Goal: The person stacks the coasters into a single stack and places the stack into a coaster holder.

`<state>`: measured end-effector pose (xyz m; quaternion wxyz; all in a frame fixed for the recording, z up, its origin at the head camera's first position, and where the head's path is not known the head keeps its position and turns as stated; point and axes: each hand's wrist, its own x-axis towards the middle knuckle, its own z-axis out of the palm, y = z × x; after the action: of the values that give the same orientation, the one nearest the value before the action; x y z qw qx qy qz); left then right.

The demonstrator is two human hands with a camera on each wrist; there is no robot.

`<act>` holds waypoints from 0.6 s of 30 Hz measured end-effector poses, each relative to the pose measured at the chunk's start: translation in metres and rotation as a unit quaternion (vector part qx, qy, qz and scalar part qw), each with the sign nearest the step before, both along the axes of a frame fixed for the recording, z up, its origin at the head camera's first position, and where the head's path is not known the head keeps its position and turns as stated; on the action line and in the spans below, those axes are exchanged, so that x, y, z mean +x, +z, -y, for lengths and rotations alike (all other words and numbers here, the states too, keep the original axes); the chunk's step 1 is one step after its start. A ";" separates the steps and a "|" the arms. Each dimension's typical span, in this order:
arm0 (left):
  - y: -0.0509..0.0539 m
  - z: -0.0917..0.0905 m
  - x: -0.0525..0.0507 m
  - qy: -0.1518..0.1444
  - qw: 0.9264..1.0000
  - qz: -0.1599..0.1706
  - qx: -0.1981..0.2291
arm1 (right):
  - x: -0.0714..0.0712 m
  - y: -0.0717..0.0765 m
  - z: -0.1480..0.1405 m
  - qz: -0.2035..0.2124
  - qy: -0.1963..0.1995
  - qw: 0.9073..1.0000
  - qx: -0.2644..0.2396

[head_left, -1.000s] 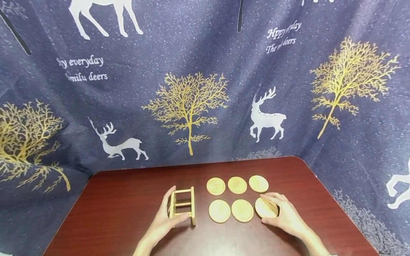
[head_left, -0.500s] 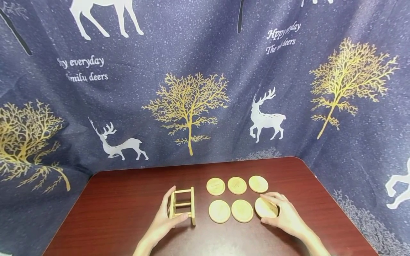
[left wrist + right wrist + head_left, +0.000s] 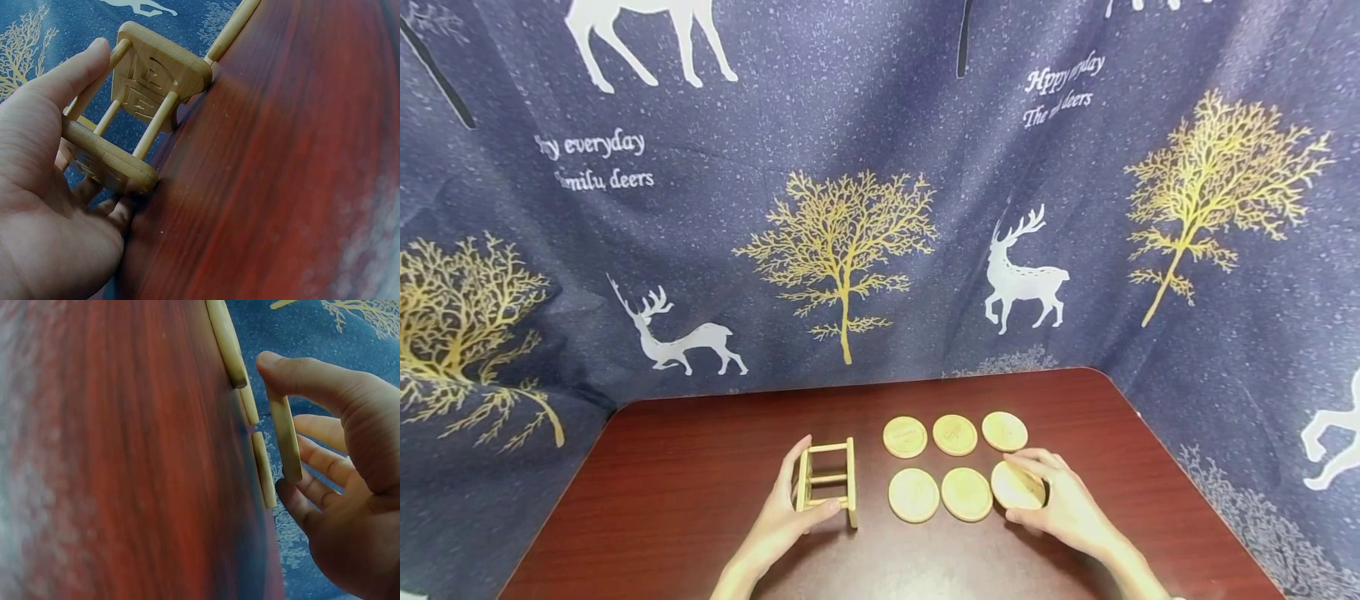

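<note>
My left hand [image 3: 782, 517] grips a small wooden rack [image 3: 852, 483] by its left side; the left wrist view shows two carved end plates [image 3: 156, 72] joined by round rods, with the thumb along one rod. At the right, my right hand [image 3: 1067, 504] pinches a round wooden disc [image 3: 1017, 486] between thumb and fingertips. In the right wrist view that disc [image 3: 285, 437] is raised off the table, apart from the others. Beside it in the near row lie two discs [image 3: 967, 494], [image 3: 913, 495] flat.
Behind the near row, three more round discs lie in a far row: left disc [image 3: 905, 437], middle disc [image 3: 955, 434], right disc [image 3: 1004, 432]. The dark red table [image 3: 685, 483] ends at a blue cloth [image 3: 880, 125] printed with deer and trees.
My right hand has moved slightly left with its disc, bringing it closer to the neighbouring one. The left hand and the rack have stayed in place.
</note>
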<state>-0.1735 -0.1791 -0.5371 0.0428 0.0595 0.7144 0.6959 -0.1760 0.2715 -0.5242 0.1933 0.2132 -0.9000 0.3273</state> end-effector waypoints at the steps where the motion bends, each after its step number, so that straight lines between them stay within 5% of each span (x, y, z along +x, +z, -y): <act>1: 0.000 0.000 0.000 0.002 1.000 -0.001 -0.003 | 0.000 0.001 0.001 0.000 0.002 1.000 -0.001; 18: 0.000 0.001 -0.001 -0.024 0.999 0.012 0.023 | -0.003 0.010 0.018 -0.010 0.023 1.000 0.018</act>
<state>-0.1743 -0.1800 -0.5373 0.0664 0.0692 0.6960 0.7116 -0.1790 0.2531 -0.5147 0.1910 0.2403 -0.8985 0.3137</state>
